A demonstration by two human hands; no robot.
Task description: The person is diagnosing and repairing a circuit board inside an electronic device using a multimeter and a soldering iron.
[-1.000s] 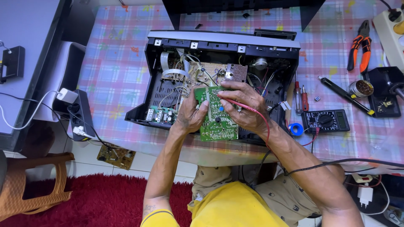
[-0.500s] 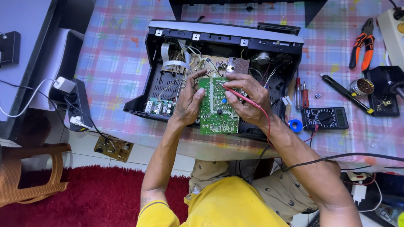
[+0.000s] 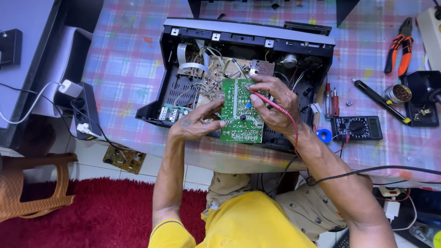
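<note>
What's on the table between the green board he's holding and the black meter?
In the head view, between the green circuit board and the black meter lie two small screwdrivers and a blue roll of tape, on the checked tablecloth.

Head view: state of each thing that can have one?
black chassis: lid off, insides exposed
green circuit board: lifted, tilted over the chassis
left hand: gripping the board's left edge
right hand: pressing red probe onto the board
multimeter: flat on table, display unreadable
pliers: lying apart, handles spread
power strip: two plugs in

Orange pliers (image 3: 398, 50), black multimeter (image 3: 357, 127), screwdrivers (image 3: 331, 101), red rug (image 3: 92, 216)
</note>
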